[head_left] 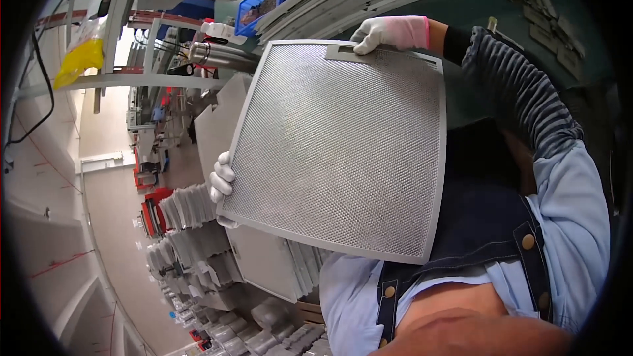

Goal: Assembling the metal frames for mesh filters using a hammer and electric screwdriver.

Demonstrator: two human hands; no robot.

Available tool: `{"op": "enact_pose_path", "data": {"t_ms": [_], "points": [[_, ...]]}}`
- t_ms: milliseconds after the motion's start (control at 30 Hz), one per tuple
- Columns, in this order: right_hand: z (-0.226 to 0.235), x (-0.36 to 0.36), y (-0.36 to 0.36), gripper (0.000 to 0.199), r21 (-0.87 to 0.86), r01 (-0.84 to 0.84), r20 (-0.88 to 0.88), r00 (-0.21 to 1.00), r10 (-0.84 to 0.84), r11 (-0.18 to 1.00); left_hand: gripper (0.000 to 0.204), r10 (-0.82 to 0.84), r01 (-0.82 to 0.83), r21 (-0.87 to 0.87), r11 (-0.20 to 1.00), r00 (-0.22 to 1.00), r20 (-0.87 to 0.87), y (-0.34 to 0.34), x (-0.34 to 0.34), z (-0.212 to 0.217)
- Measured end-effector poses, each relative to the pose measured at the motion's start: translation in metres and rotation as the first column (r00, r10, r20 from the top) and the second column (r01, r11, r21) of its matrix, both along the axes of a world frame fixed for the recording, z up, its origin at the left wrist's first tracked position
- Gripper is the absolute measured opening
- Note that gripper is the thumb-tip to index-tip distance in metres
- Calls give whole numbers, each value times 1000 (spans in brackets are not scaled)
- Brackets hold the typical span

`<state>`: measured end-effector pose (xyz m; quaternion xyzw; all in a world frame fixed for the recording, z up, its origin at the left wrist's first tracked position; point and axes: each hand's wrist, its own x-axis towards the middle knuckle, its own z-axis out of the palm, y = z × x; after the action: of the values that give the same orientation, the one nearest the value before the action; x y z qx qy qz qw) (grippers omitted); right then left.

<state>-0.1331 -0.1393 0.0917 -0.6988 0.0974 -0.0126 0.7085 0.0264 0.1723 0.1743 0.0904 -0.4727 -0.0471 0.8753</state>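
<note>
One square metal mesh filter point(339, 151), grey-framed, fills the middle of the view, held up in the air in front of the person's chest and tilted so that its perforated face is toward the camera. Two gloved hands carry it. The left hand point(221, 181), in a white glove, grips the frame at its left edge near the lower corner; its fingers curl around the rim from behind. The right hand point(389, 33), also in a white glove with a pink cuff, is closed on the top edge, its fingers lying over the small flat handle plate point(343, 53) set into the frame. One dark ribbed sleeve cover point(521, 99) runs down the right forearm, above a light blue shirt sleeve.

Behind and below the filter, several stacks of similar grey filters point(191, 204) stand on edge in rows; the exact count cannot be told. One yellow bag point(79, 59) hangs at the upper left. One blue bin point(254, 13) sits on a shelf at the top, beside a steel cylinder point(217, 54).
</note>
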Motion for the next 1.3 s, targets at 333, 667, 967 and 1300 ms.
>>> {"op": "enact_pose_path", "data": {"t_ms": [333,667,967,1300], "points": [[8,-14,3,41,41,74,18,997,-75,996,58,-72,69,71,995,996,49,-7,2,14],[-8,-25,-5,43,-194,148,21,989,-146,970,55,-226,220,70,973,969,96,-16,6,-17],[-34,-64,36,29,64,208,-94,975,-202,976,55,-500,497,-89,863,866,-21,-43,42,-64],[73,-87,51,35,-688,494,506,852,-137,531,62,-541,565,-4,825,792,282,-86,66,11]]}}
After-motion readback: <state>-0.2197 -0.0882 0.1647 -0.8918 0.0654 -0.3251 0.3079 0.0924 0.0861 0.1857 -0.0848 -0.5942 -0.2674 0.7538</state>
